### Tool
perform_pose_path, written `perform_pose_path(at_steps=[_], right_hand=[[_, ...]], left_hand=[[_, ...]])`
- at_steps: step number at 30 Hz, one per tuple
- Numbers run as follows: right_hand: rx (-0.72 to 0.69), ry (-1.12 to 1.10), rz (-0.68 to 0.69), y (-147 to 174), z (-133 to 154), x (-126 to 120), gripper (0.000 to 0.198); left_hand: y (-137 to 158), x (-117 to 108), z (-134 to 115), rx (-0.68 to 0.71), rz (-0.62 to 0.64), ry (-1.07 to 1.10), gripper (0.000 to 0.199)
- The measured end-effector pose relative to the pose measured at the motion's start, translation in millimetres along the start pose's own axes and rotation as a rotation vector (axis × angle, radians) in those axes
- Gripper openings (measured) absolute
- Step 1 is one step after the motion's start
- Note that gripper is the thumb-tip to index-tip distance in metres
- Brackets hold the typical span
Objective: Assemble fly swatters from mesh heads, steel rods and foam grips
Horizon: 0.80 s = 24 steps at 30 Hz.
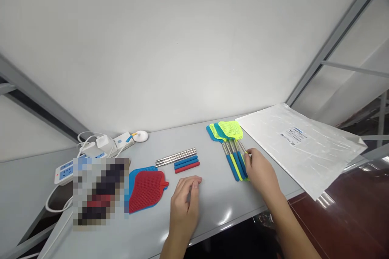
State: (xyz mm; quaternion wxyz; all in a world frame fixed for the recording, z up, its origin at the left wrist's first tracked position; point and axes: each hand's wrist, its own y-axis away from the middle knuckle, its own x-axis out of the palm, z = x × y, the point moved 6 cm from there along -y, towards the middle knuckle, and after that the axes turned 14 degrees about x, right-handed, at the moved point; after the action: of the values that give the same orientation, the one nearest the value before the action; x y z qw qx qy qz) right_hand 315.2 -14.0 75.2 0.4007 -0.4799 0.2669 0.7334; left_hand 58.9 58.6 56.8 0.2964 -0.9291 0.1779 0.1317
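My right hand [260,170] is closed around the handle of a fly swatter at the right end of a fanned row. The row has yellow-green mesh heads [231,129], teal heads [212,133], steel rods, and blue handles [232,167] and yellow handles. My left hand [184,203] rests on the table, fingers loosely bent, with nothing in it. Just beyond it lie loose blue handle grips [186,163], a red handle grip [187,167] and several bare metal rods [176,157]. To its left, a red swatter head [148,189] overlaps blue swatter heads [133,174].
A white plastic bag [304,145] with a label covers the table's right end. At the left are a power strip [63,172] with plugs and white cables, a round white device [140,136] and a pixelated object [101,192]. A white wall [182,48] stands behind the grey table [212,198].
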Motion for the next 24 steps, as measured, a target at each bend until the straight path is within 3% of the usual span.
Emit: perform_pose_path(at_steps=[10, 24], right_hand=[[0.008, 0.032, 0.013, -23, 24, 16, 0.031], [-0.056, 0.062, 0.07, -15, 23, 20, 0.025]], left_hand=[[-4, -4, -7, 0.05, -0.043, -0.058, 0.022], [-5, -5, -6, 0.011, -0.075, -0.058, 0.024]])
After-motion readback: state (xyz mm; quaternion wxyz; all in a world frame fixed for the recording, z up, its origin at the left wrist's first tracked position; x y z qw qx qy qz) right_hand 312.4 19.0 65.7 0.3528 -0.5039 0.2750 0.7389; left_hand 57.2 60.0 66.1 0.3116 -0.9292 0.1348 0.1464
